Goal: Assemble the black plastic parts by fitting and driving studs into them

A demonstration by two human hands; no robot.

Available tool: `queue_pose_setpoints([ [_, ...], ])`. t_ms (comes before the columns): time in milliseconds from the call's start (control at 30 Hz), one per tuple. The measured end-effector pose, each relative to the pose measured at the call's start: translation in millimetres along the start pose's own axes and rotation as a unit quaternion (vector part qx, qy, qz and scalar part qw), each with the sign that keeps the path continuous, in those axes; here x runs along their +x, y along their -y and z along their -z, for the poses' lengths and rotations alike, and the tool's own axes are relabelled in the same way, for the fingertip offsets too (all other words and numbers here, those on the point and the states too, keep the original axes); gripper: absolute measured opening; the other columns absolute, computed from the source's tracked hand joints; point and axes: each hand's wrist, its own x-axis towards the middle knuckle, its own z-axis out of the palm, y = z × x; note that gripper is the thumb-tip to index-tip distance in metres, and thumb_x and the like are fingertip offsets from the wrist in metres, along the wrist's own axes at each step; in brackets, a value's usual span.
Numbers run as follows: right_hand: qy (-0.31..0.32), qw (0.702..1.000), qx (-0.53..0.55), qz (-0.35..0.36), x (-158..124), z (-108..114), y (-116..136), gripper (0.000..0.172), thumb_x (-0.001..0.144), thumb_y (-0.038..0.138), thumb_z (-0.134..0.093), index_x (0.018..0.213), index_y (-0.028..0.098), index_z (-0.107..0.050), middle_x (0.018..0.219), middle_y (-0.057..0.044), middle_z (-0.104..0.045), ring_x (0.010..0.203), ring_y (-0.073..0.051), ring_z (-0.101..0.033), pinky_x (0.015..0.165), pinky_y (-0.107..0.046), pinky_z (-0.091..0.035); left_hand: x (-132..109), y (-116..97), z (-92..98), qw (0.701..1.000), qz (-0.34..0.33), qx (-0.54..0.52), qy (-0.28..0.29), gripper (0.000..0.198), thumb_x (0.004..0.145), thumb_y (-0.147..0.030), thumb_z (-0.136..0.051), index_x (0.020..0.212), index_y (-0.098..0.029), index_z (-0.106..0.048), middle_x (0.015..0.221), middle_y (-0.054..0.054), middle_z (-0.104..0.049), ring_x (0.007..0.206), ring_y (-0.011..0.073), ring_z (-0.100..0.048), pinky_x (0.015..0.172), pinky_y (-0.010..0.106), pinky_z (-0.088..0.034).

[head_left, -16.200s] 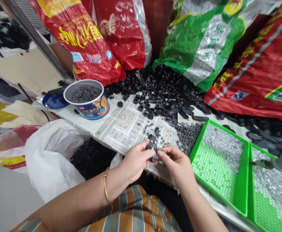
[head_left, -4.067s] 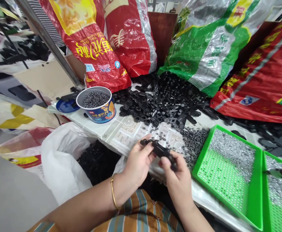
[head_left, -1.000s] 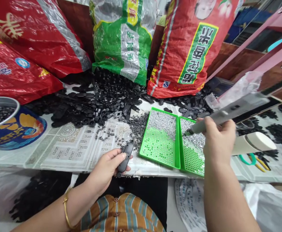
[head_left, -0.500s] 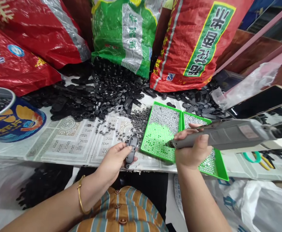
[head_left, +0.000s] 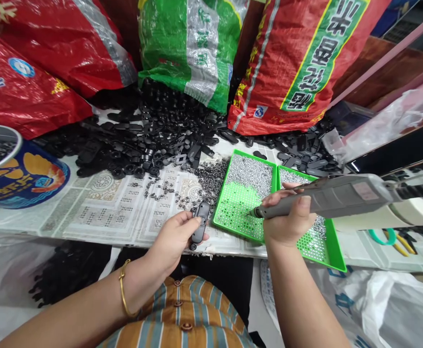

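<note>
Pinched between thumb and fingers, a black plastic part [head_left: 201,216] with small round ends is in my left hand [head_left: 175,238], near the table's front edge. My right hand [head_left: 289,222] is wrapped round a grey electric screwdriver [head_left: 342,195], held almost level. Its tip points left, over the perforated floor of a green screw tray [head_left: 242,207]; whether it touches a screw I cannot tell. Small silver screws [head_left: 251,174] fill the tray's far half and are sparser near the tip. A second green tray [head_left: 336,249] with screws lies partly under my right hand.
Heaps of black plastic parts [head_left: 124,145] spread across the back before red and green sacks [head_left: 175,43]. Tiny dark pieces [head_left: 211,179] lie left of the tray. A blue tub [head_left: 40,174] stands at left; a phone [head_left: 396,152], green tape ring [head_left: 383,237] and yellow-handled tool [head_left: 405,244] are at right.
The view has shifted slightly. Both hands keep nearly the same places, the left still holding the black part and the right the screwdriver, its tip still over the tray.
</note>
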Motion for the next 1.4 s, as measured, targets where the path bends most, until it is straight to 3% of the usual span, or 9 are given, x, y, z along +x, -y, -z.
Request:
queue_pose_setpoints([
  [233,0.002,0.999,0.053,0.006,2,-4,23,0.032,0.078,0.049,-0.041,0.083,0.019,-0.053,0.046,0.006,-0.042,0.038,-0.011,-0.042,0.042,-0.027,-0.035,0,2,-1.5,1.000,-0.027,0.005,0.002,0.019,0.073,-0.032,-0.058,0.072,-0.016,-0.047,0.066,-0.002,-0.056,0.059,0.0114,-0.061,0.056,0.022,-0.040],
  [367,0.062,0.989,0.128,-0.040,-9,-22,46,0.033,0.081,0.049,-0.036,0.084,0.021,-0.054,0.047,0.004,-0.042,0.040,-0.012,-0.043,0.043,-0.028,-0.035,0,3,-3.1,0.999,-0.031,-0.013,-0.004,0.019,0.072,-0.031,-0.058,0.070,-0.016,-0.047,0.063,-0.004,-0.054,0.056,0.0110,-0.061,0.055,0.021,-0.040],
  [467,0.097,0.985,0.122,-0.070,-21,-38,55,0.035,0.082,0.052,-0.032,0.084,0.023,-0.051,0.047,0.005,-0.041,0.038,-0.012,-0.041,0.042,-0.028,-0.034,1,5,-3.9,0.999,-0.041,-0.027,-0.007,0.019,0.070,-0.029,-0.059,0.067,-0.016,-0.046,0.056,-0.005,-0.052,0.053,0.0106,-0.059,0.054,0.021,-0.041],
  [667,0.131,0.980,0.129,-0.078,-33,-57,52,0.032,0.080,0.052,-0.033,0.083,0.024,-0.048,0.045,0.006,-0.039,0.036,-0.012,-0.039,0.040,-0.027,-0.033,2,6,-3.3,0.997,-0.048,-0.054,-0.009,0.020,0.068,-0.031,-0.062,0.067,-0.017,-0.048,0.053,-0.005,-0.051,0.050,0.0110,-0.058,0.050,0.021,-0.041],
  [933,0.152,0.972,0.152,-0.098,-37,-58,42,0.029,0.076,0.051,-0.042,0.080,0.023,-0.048,0.045,0.006,-0.042,0.036,-0.013,-0.040,0.040,-0.028,-0.033,2,8,-5.4,0.997,-0.068,-0.042,-0.011,0.017,0.069,-0.029,-0.060,0.066,-0.016,-0.051,0.054,-0.004,-0.051,0.050,0.0105,-0.056,0.050,0.021,-0.041],
  [1167,0.214,0.954,0.179,-0.106,-39,-61,43,0.031,0.070,0.052,-0.054,0.067,0.022,-0.048,0.044,0.006,-0.043,0.036,-0.011,-0.041,0.038,-0.027,-0.035,3,16,-4.6,0.995,-0.099,-0.003,-0.025,0.017,0.072,-0.032,-0.057,0.071,-0.015,-0.053,0.055,-0.003,-0.054,0.049,0.0097,-0.054,0.048,0.020,-0.039],
  [1400,0.255,0.937,0.214,-0.102,-46,-60,42,0.029,0.070,0.047,-0.057,0.070,0.019,-0.053,0.046,0.005,-0.046,0.039,-0.011,-0.044,0.039,-0.026,-0.035,4,14,-6.5,0.996,-0.085,-0.006,-0.025,0.014,0.068,-0.027,-0.057,0.068,-0.015,-0.050,0.049,-0.005,-0.052,0.043,0.0082,-0.051,0.044,0.018,-0.036],
])
